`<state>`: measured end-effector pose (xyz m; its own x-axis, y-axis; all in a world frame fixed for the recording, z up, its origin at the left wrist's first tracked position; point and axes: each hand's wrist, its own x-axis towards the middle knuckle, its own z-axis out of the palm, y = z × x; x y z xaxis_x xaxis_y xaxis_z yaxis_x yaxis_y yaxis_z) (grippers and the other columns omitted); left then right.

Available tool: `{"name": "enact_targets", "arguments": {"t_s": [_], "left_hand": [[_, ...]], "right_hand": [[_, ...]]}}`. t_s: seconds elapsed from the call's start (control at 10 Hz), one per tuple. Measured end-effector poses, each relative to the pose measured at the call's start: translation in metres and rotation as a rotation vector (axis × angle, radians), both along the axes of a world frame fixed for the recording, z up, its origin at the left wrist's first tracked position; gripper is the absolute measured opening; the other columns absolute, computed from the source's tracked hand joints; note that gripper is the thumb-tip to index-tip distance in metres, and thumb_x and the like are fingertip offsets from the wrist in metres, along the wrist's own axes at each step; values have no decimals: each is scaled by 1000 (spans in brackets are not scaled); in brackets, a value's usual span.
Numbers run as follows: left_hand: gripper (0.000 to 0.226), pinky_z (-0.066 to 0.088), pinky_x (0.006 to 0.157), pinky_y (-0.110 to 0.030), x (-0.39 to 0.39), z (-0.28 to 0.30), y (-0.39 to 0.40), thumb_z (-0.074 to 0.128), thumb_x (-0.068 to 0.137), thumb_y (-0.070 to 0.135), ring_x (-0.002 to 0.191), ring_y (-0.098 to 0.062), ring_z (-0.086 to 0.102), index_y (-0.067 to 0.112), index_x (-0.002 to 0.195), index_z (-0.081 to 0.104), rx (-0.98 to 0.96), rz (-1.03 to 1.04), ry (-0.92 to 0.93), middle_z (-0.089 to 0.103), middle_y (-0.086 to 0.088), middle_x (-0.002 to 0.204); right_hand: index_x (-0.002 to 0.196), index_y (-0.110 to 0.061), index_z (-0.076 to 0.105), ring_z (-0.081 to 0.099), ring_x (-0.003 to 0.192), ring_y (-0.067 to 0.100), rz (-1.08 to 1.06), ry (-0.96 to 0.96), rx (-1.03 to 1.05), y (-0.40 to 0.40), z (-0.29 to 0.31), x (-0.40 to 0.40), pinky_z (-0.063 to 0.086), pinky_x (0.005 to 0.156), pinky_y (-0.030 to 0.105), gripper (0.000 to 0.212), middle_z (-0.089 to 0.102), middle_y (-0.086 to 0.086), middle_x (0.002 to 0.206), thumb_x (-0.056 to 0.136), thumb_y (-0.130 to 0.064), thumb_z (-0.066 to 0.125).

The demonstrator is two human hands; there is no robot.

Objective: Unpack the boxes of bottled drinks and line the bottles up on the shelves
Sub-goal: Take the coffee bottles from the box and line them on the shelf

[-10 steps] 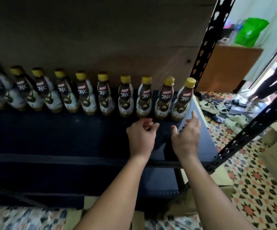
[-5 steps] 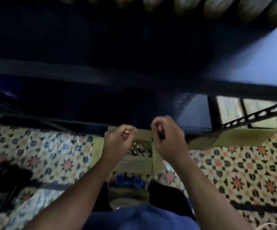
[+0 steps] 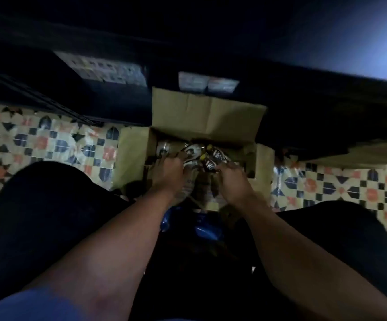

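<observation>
An open cardboard box [image 3: 207,112] stands on the floor between my knees, under the dark shelf [image 3: 280,72]. Inside lie several brown-and-white drink bottles [image 3: 191,150] with yellow caps. Both my hands are down in the box. My right hand [image 3: 233,181] grips a dark-labelled bottle [image 3: 211,163] near its neck, a second capped bottle right beside it. My left hand [image 3: 169,173] reaches in with its fingers curled down among the bottles; whether it holds one is hidden behind its own knuckles. The view is blurred.
Patterned tile floor [image 3: 37,140] lies on both sides of the box. My dark-trousered knees [image 3: 49,205] flank it. Blue plastic [image 3: 206,230] shows at the box's near side. Printed cartons [image 3: 104,70] sit under the shelf behind the box.
My view has dropped from the row of bottles on the shelf to the floor. Both hands came away from the shelf and went down into the open box.
</observation>
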<state>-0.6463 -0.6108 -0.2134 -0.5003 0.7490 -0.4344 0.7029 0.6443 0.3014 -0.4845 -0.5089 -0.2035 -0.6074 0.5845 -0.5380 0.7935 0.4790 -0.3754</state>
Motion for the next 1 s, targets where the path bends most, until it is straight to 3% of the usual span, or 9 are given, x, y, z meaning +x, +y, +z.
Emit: {"name": "enact_targets", "arguments": {"t_s": [0.2, 0.3, 0.4, 0.5, 0.6, 0.7, 0.8, 0.9, 1.0], "left_hand": [[33, 54, 77, -39, -8, -56, 17, 52, 103, 37, 96, -35, 70, 13, 113, 73, -78, -65, -140, 73, -17, 105], [34, 49, 94, -32, -30, -59, 37, 56, 103, 41, 112, -28, 63, 16, 118, 74, -281, -173, -449, 68, -9, 127], [69, 36, 117, -40, -54, -45, 52, 57, 79, 83, 132, -20, 51, 39, 131, 67, -624, -319, -638, 55, 7, 143], [106, 29, 121, -50, -60, -43, 42, 54, 35, 108, 142, -20, 42, 59, 129, 59, -709, -312, -766, 46, 15, 155], [127, 15, 125, -54, -50, -40, 29, 47, 36, 109, 154, -20, 22, 51, 148, 43, -739, -321, -811, 27, 12, 166], [139, 8, 126, -52, -31, -40, 12, 61, 30, 104, 157, -21, 10, 48, 154, 34, -832, -374, -865, 13, 10, 170], [100, 30, 121, -46, -16, -42, 4, 89, 42, 71, 142, -20, 42, 56, 135, 54, -850, -303, -1011, 42, 11, 158], [116, 36, 115, -30, 4, -33, -1, 96, 51, 54, 137, -11, 43, 54, 148, 34, -789, -439, -918, 43, 19, 150], [132, 37, 114, -26, 28, -46, -23, 95, 56, 37, 136, -9, 44, 47, 157, 10, -603, -507, -926, 46, 15, 150]], "right_hand": [[97, -18, 70, 62, 93, 26, 105, 2, -30, 19, -45, -2, 46, 80, 35, 41, 68, 7, 97, 87, -58, 68], [76, -20, 68, 62, 74, 15, 93, 5, -274, 40, -48, -11, 44, 64, 30, 37, 66, -3, 76, 67, -48, 90], [79, -22, 65, 60, 73, 15, 194, -147, -500, 50, -51, -17, 55, 64, 41, 43, 65, -3, 80, 53, -28, 98], [120, -21, 65, 63, 102, 21, 312, -295, -557, 42, -52, -22, 59, 85, 42, 64, 65, -3, 117, 62, -26, 92], [143, -25, 51, 56, 119, 21, 443, -329, -573, 33, -40, -19, 49, 97, 31, 68, 54, -1, 139, 82, -29, 80], [155, -32, 32, 46, 133, 20, 483, -339, -669, 17, -20, -6, 39, 100, 26, 69, 41, 0, 155, 95, -20, 63], [160, -36, 6, 26, 149, 25, 532, -359, -576, -4, -14, 8, 30, 112, 28, 85, 15, 3, 167, 96, -16, 58], [153, -50, -10, 7, 153, 34, 667, -400, -489, -33, -20, 25, 19, 122, 52, 100, -2, -1, 168, 87, -35, 65], [127, -60, -22, 8, 152, 41, 606, -352, -315, -55, -30, 39, 20, 116, 66, 106, 7, 6, 164, 83, -37, 72]]}}
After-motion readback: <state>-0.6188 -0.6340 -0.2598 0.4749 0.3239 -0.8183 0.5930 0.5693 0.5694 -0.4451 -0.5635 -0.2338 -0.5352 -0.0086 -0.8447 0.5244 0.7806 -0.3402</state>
